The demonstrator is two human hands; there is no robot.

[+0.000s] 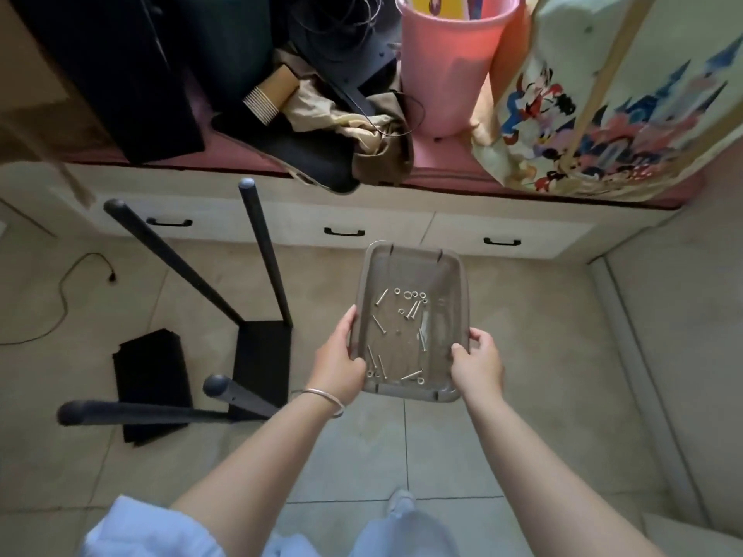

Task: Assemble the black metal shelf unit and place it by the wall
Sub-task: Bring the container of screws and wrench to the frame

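Left grip: the left hand (339, 361) is curling its fingers round the near left edge of the clear plastic tray (458, 275), thumb lying inside the rim.
Right grip: the right hand (478, 361) is clasping the near right edge of the same tray, thumb over the rim and fingers wrapping beneath.
Carried load: loose bolts (378, 323) and washers (414, 294) are lying scattered on the tray floor between the two hands, some up against the near wall.
Shelf unit: the black metal shelf frame (263, 355) is standing on the floor to the left of the left hand and below it, upside down as far as I can judge, with four round legs (263, 243) pointing up and outward.
Spare panel: a flat black shelf board (152, 383) is lying on the tiles further left, just beside the frame.
Beyond the hands: a low drawer cabinet (345, 223) is carrying a pink bucket (454, 74), a cartoon-print bag (603, 94) and dark clutter.
Progress: assembly is looking only partly done; fixings are still waiting in the tray.
Risk of spilling: the tray is shallow, so tilting it while lowering could be sending bolts and washers rolling across the tiles.
Risk of collision: the upturned legs are standing close to the left forearm, and bumping one could be toppling the frame.
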